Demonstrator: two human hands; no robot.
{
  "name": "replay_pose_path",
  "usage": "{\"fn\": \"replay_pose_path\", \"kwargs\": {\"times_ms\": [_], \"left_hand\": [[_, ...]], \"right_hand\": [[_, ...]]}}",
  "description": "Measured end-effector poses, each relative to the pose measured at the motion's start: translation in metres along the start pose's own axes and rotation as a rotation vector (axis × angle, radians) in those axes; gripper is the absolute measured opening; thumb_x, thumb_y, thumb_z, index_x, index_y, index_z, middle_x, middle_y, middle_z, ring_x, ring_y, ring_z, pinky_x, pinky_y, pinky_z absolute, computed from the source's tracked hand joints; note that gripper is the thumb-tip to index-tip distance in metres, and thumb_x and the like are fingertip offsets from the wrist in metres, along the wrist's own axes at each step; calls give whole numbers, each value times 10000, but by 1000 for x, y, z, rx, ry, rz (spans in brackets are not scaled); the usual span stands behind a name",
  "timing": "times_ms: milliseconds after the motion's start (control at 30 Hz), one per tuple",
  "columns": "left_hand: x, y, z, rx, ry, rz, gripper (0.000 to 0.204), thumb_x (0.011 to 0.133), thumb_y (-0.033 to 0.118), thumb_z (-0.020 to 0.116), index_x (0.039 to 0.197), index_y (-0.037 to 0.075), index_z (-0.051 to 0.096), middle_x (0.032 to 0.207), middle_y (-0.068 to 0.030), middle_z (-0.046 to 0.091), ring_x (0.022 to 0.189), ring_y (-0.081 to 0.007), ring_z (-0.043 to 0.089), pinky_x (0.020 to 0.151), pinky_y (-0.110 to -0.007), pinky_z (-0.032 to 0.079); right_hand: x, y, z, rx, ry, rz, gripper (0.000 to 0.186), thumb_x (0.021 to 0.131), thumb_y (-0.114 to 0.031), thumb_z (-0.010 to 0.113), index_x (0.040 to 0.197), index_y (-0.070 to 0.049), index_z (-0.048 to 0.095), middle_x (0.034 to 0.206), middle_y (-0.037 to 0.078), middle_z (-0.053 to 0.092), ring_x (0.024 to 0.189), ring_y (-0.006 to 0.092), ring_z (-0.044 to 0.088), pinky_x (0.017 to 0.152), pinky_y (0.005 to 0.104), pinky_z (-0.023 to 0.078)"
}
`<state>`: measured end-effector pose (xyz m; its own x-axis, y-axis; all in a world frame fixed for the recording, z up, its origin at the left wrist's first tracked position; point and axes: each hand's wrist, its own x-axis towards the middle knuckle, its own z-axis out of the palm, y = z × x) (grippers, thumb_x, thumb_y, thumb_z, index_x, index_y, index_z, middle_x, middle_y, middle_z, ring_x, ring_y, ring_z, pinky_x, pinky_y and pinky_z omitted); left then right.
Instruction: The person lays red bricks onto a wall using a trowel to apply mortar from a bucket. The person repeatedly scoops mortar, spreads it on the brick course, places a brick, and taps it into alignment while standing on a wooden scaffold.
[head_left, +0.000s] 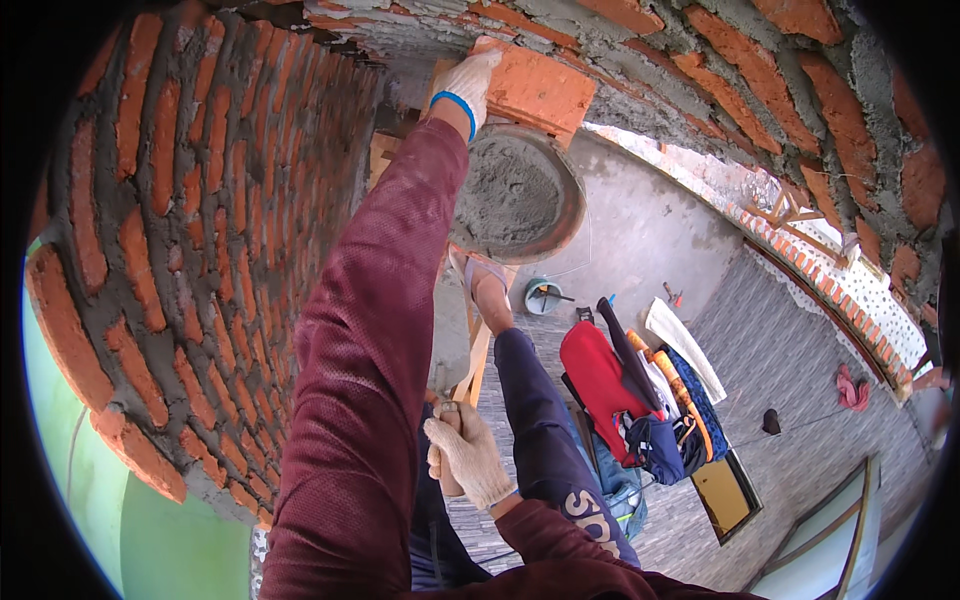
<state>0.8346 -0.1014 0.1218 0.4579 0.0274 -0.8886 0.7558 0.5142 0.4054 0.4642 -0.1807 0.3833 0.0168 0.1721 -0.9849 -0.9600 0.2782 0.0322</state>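
Observation:
My left hand, in a white knit glove with a blue cuff, reaches far forward and grips the left end of an orange-red brick. The brick lies at the far rim of a round tub holding wet grey mortar. Close to my body, my right hand, also gloved, is closed around a tan, rounded piece like a wooden handle. Its far end is hidden by my sleeve and legs.
A fresh brick wall rises on my left; another runs across the far right. My sandalled foot stands on a wooden plank near the tub. Below are a small bucket and a rack of clothes.

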Motion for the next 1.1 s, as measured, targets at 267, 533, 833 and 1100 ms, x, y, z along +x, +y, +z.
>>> {"fn": "replay_pose_path", "kwargs": {"times_ms": [267, 533, 833, 1100], "left_hand": [[-23, -9, 0, 14, 21, 61, 712, 977, 304, 785, 1563, -5, 522, 1670, -208, 438, 1468, -313, 513, 1175, -376, 463], [-13, -12, -11, 280, -164, 400, 532, 869, 335, 860, 1259, -9, 748, 1215, -181, 735, 1106, -279, 709, 922, -370, 570], [-240, -14, -161, -69, -270, 393, 620, 866, 237, 851, 1375, -20, 607, 1292, -129, 713, 1156, -226, 715, 1016, -397, 582], [-497, -104, -295, -559, -93, 267, 646, 870, 109, 822, 1445, -22, 560, 1374, -131, 688, 1218, -241, 699, 1078, -413, 563]], "right_hand": [[0, -3, 0, 45, 17, 2, 227, 1041, -179, 708, 1143, -92, 525, 810, 30, 589, 601, 135, 628, 531, 319, 531], [-10, -9, 2, 9, 83, -84, 189, 1039, -170, 697, 1138, -79, 565, 741, 44, 604, 583, 145, 605, 525, 312, 517], [-2, -29, -48, 128, 140, -457, 350, 1035, -388, 741, 1187, -110, 592, 1079, 46, 687, 968, 210, 708, 739, 392, 617], [-67, -72, 44, -292, -268, -578, 271, 910, -17, 753, 1104, -115, 592, 945, -38, 570, 828, 90, 563, 743, 254, 484]]}}
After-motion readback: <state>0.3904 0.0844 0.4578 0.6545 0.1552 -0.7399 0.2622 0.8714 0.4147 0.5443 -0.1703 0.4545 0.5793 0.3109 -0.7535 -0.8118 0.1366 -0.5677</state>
